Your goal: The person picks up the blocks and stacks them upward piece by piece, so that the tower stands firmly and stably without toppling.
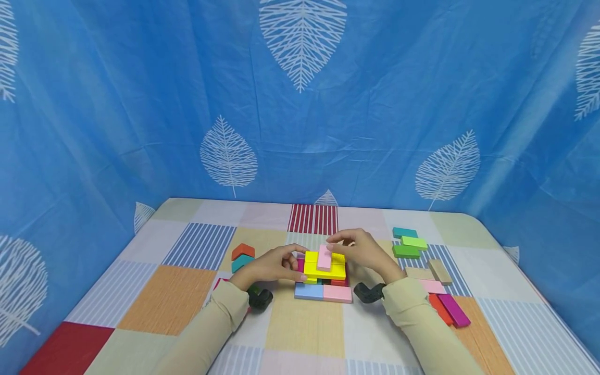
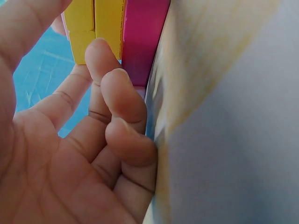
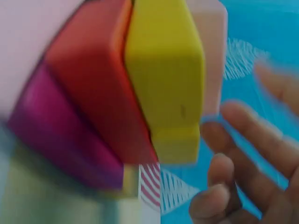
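Flanking a stack of coloured blocks [image 1: 325,274] at the middle of the table [image 1: 304,328] with two hands apart.
Spreading thumb and forefinger of the left hand [image 1: 276,264] at the left side of the yellow blocks [image 1: 311,264]; reaching with the loosely bent right hand [image 1: 363,252] to the far end of the pink block [image 1: 323,261] on top; cannot tell about contact there.

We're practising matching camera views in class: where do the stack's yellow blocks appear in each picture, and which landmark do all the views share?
Head: yellow blocks below centre, between the left hand and the right hand.
Left wrist: yellow blocks at the top, left of centre, beside a magenta block.
Right wrist: yellow blocks upper middle, between a red block and a pale pink block.
Shared landmark: the blue curtain.
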`<state>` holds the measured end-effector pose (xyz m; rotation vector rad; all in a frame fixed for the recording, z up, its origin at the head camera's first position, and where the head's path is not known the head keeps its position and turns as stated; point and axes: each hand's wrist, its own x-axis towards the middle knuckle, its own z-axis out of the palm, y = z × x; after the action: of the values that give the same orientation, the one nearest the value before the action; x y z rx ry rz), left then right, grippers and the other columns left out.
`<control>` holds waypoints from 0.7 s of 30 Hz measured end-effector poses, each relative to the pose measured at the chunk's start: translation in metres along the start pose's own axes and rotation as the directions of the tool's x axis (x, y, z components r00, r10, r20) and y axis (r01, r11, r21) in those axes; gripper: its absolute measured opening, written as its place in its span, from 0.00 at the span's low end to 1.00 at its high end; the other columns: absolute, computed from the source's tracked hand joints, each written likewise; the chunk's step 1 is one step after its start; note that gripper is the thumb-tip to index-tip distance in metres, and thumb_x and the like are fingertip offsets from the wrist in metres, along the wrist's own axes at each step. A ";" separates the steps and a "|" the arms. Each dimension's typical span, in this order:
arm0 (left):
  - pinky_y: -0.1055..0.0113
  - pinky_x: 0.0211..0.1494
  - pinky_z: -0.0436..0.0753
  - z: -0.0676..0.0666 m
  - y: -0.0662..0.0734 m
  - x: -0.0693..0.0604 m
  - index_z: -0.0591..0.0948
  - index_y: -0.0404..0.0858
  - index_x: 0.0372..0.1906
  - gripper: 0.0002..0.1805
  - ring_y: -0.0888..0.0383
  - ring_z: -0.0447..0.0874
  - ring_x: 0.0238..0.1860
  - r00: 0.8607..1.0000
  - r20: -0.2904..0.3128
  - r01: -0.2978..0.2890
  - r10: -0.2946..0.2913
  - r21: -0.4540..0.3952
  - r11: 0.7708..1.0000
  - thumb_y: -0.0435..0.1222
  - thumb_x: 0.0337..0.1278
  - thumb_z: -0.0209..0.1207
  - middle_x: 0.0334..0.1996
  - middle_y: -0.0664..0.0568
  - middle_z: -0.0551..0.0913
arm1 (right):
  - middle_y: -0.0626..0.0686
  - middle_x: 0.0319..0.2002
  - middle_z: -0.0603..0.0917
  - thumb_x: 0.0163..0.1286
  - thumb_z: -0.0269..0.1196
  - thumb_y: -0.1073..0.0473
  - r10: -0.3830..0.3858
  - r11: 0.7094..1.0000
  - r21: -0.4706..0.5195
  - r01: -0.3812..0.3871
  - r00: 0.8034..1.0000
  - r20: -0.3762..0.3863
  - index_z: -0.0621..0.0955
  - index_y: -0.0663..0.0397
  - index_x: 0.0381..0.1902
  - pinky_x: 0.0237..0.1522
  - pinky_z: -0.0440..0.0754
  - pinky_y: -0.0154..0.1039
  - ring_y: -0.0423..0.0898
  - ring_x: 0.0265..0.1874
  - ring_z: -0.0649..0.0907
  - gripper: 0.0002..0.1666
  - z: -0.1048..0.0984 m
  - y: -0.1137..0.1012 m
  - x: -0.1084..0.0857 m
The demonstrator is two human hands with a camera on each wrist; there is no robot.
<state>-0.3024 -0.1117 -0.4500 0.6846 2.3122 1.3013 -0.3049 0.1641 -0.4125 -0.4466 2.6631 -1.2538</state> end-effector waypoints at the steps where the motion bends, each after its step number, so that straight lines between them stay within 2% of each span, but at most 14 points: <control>1: 0.70 0.41 0.77 0.000 0.000 0.000 0.76 0.36 0.72 0.34 0.57 0.75 0.36 1.000 0.001 -0.001 0.001 0.001 1.000 0.35 0.64 0.75 0.36 0.51 0.79 | 0.54 0.52 0.89 0.72 0.74 0.53 -0.020 1.000 -0.018 0.020 1.000 0.019 0.89 0.56 0.58 0.54 0.82 0.49 0.52 0.48 0.81 0.21 -0.002 0.001 -0.001; 4: 0.70 0.41 0.77 0.000 0.001 0.000 0.76 0.35 0.72 0.34 0.57 0.75 0.36 1.000 0.002 -0.006 0.006 0.002 1.000 0.35 0.64 0.75 0.36 0.51 0.79 | 0.56 0.54 0.87 0.65 0.78 0.54 -0.068 0.997 -0.043 0.071 0.994 0.081 0.87 0.58 0.61 0.49 0.80 0.45 0.53 0.50 0.79 0.28 -0.004 0.004 -0.004; 7: 0.70 0.41 0.77 0.000 0.001 0.000 0.76 0.36 0.72 0.34 0.57 0.75 0.36 1.000 0.001 -0.007 0.007 0.004 1.000 0.35 0.64 0.75 0.36 0.51 0.78 | 0.57 0.56 0.86 0.61 0.80 0.55 -0.112 0.992 -0.051 0.120 0.985 0.127 0.85 0.60 0.62 0.49 0.80 0.44 0.54 0.52 0.78 0.33 -0.003 0.004 -0.006; 14: 0.69 0.42 0.76 -0.001 -0.001 0.001 0.76 0.35 0.72 0.33 0.57 0.74 0.36 1.000 0.010 -0.018 0.018 0.000 1.000 0.35 0.64 0.74 0.36 0.52 0.79 | 0.56 0.57 0.86 0.63 0.79 0.55 -0.181 0.979 -0.070 0.192 0.974 0.133 0.85 0.60 0.63 0.60 0.82 0.59 0.58 0.57 0.79 0.32 0.007 0.003 -0.006; 21: 0.69 0.41 0.76 -0.001 -0.001 0.000 0.76 0.34 0.72 0.34 0.57 0.74 0.35 1.000 0.008 -0.026 0.026 0.007 1.000 0.34 0.64 0.74 0.36 0.52 0.79 | 0.56 0.58 0.86 0.65 0.79 0.53 -0.203 0.972 -0.093 0.215 0.971 0.124 0.83 0.60 0.66 0.64 0.81 0.59 0.57 0.58 0.80 0.35 0.013 -0.002 -0.010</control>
<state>-0.3037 -0.1126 -0.4498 0.7229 2.3099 1.3008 -0.2914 0.1562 -0.4189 -0.8085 2.6486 -1.1036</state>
